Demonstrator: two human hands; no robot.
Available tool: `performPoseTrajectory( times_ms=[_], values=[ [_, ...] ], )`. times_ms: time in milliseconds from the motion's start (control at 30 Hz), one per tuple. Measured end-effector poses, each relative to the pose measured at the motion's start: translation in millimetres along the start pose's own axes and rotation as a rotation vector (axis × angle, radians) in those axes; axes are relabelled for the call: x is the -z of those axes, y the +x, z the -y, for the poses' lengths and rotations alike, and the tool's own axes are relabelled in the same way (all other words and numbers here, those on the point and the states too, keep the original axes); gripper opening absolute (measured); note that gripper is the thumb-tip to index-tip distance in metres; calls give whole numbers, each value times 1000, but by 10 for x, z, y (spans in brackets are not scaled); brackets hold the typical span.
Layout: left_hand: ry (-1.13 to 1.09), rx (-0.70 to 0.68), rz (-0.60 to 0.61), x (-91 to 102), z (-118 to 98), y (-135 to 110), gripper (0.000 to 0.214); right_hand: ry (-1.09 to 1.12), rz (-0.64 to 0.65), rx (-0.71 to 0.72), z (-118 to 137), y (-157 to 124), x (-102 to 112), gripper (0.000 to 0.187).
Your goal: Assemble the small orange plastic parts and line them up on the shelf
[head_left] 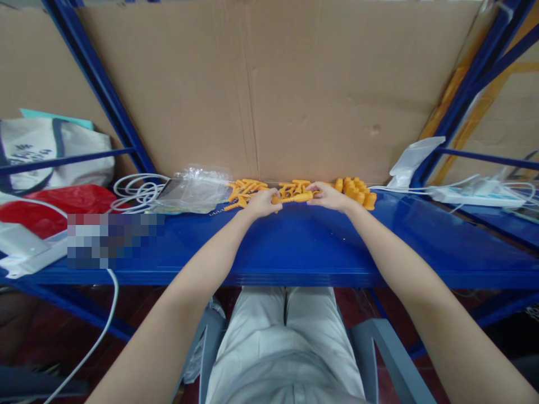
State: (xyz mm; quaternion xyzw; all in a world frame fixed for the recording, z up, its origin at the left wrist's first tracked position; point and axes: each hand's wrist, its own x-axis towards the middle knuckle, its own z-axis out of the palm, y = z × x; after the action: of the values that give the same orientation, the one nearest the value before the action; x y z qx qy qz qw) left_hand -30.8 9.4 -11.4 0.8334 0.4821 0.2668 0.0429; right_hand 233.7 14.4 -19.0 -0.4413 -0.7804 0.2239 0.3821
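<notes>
Both hands work near the back of the blue table. My left hand (264, 204) is closed around one end of a long orange plastic part (297, 198). The fingers of my right hand (327, 196) pinch its other end, so the part lies level between the two hands. Behind it is a row of orange plastic pieces with handle-like shapes (248, 186). Just left of my left hand lies an orange threaded piece (231, 206), with a thin metal spring (217, 212) beside it. Thick orange pieces (357, 191) are heaped right of my right hand.
Clear plastic bags (196, 191) and a coiled white cable (138, 191) lie left of the parts. A red bag (59, 207) and a white power strip (33, 255) sit further left. Cardboard (315, 90) closes off the back; blue posts (101, 84) frame it.
</notes>
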Motion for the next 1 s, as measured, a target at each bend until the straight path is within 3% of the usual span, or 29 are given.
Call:
performPoseTrajectory(
  times_ms=[133,367,567,733,1000],
  values=[
    [69,5,-29,13,-28,-12,36,135,74,-144,112,-82,72,28],
    [178,-8,-60,25,-62,-34,42,258,39,-350,238,-118,-59,52],
    [157,2,-65,24,-76,-33,40,241,-4,-436,300,-103,-108,54],
    [103,37,-50,28,-84,-33,39,354,104,-410,294,-131,-27,21],
    [118,-4,-74,3,-34,-19,37,361,155,-369,250,-159,8,18]
  ],
)
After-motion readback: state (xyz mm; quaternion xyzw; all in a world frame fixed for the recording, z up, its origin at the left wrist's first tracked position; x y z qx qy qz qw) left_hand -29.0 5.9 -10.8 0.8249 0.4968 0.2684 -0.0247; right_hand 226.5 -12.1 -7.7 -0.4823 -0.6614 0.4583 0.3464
